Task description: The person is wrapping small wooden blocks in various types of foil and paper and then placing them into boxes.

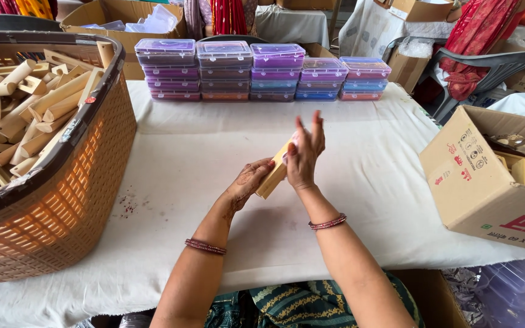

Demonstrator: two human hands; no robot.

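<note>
Pale wood is what I see between my hands: a flat wooden block (273,173) held tilted above the middle of the tabletop (183,164), which is covered in white cloth. My left hand (249,182) grips the block's lower end from underneath, fingers curled round it. My right hand (304,155) lies against the upper end with its fingers stretched straight up and close together, so it covers much of the block's top; something pinkish shows at that edge, but I cannot make out what it is. Both wrists carry dark red bangles.

At my left stands a big brown woven basket (62,200), heaped with wooden sticks and blocks (25,115); its left side is cut off by the frame, and I cannot tell how deep the pile goes. At the far edge of the tabletop, well apart from my hands, five stacks of shallow plastic boxes (253,70) with clear lids sit in a row, in purple, pink and blue tints; what they hold is hidden behind the coloured walls. At my right, a cardboard carton (481,182) lies partly off the frame, with yellowish pieces just visible inside. Beyond the tabletop are more cartons, a grey plastic chair (493,64) draped with red cloth, and part of another person in red, seen only from the waist.
</note>
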